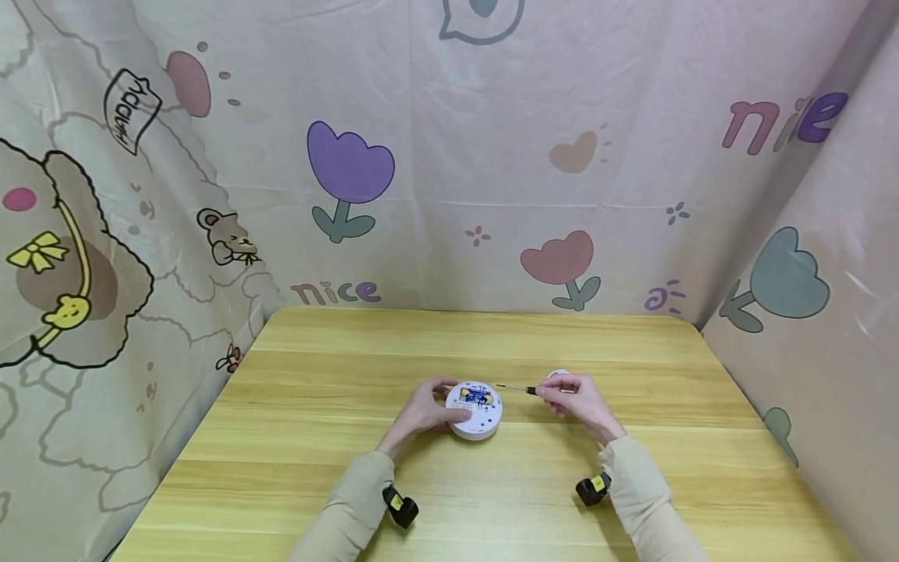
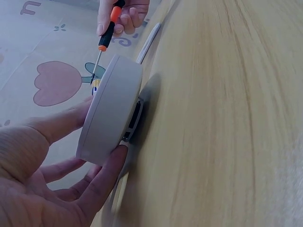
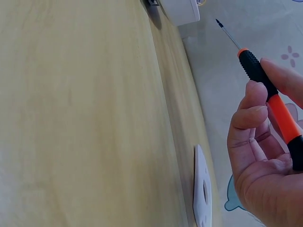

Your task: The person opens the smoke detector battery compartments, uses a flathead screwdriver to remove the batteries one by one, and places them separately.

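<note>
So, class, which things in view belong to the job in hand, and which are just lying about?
In the job:
round white device, in the left hand
screwdriver, in the right hand

Lying about:
flat white piece, on the table; perhaps related

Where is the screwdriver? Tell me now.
In the head view, the screwdriver is right of centre, held in the right hand and pointing left toward the white disc.

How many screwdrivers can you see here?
1: the screwdriver is in the right hand, its tip near the white disc that the left hand holds. No others show.
</note>
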`<state>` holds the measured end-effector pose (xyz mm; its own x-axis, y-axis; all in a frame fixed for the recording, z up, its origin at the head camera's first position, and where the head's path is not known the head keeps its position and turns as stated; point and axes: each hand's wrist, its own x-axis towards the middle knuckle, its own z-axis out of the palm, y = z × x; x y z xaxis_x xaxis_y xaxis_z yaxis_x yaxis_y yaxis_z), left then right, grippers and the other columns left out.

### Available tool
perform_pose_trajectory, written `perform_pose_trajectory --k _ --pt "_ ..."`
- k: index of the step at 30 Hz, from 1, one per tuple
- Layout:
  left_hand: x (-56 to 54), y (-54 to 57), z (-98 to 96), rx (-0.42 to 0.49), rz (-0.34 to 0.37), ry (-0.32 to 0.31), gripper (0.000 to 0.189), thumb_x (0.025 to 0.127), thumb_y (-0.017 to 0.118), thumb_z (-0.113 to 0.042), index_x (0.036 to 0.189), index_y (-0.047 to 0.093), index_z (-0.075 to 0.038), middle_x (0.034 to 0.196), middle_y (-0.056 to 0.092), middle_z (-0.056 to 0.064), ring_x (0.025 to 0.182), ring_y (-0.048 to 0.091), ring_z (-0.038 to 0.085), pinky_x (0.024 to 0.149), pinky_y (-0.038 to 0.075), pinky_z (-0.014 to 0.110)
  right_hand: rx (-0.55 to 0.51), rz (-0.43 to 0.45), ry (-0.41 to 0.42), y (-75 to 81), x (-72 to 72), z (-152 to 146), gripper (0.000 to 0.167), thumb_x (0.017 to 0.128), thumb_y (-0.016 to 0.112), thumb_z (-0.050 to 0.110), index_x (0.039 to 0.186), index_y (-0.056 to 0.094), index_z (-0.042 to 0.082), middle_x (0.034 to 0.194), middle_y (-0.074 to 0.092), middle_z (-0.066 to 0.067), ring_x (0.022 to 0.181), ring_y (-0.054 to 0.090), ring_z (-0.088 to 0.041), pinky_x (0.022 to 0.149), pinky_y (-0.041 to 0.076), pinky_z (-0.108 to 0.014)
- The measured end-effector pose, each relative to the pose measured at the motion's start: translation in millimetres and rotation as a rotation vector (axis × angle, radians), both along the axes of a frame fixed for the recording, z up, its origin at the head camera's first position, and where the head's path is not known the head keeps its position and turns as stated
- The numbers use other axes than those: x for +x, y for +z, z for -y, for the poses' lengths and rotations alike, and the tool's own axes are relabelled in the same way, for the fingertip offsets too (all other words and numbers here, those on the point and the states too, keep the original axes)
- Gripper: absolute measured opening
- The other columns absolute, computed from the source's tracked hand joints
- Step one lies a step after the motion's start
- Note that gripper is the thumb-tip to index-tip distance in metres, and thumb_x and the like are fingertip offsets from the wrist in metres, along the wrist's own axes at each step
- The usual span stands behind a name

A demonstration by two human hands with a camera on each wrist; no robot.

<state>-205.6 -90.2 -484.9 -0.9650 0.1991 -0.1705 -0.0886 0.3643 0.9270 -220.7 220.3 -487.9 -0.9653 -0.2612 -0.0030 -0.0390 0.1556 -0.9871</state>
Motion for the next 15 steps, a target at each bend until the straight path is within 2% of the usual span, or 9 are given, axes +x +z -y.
perform_pose_trajectory --k 9,15 --pt "-2.4 -1.3 2.4 -0.002 -0.041 0.018 0.065 0.075 0.086 -0.008 0.134 0.058 0.001 0.120 0.060 0.022 0.098 0.063 0.026 0.069 0.061 0.029 -0.005 0.024 -0.016 0.1 1.4 0.8 0.032 0.090 0.074 0.011 0.107 0.067 -0.015 0.073 0.066 0.002 0.059 0.058 -0.006 0.052 0.050 -0.018" --pt "-2.4 -2.2 3.0 0.017 -0.048 0.042 0.058 0.078 0.084 -0.008 0.130 0.061 0.002 0.116 0.060 0.021 0.092 0.065 0.024 0.065 0.060 0.028 0.008 0.022 -0.011 -0.9 0.0 1.4 0.037 0.090 0.075 0.012 0.110 0.065 -0.018 0.072 0.066 0.004 0.059 0.058 -0.005 0.052 0.050 -0.017"
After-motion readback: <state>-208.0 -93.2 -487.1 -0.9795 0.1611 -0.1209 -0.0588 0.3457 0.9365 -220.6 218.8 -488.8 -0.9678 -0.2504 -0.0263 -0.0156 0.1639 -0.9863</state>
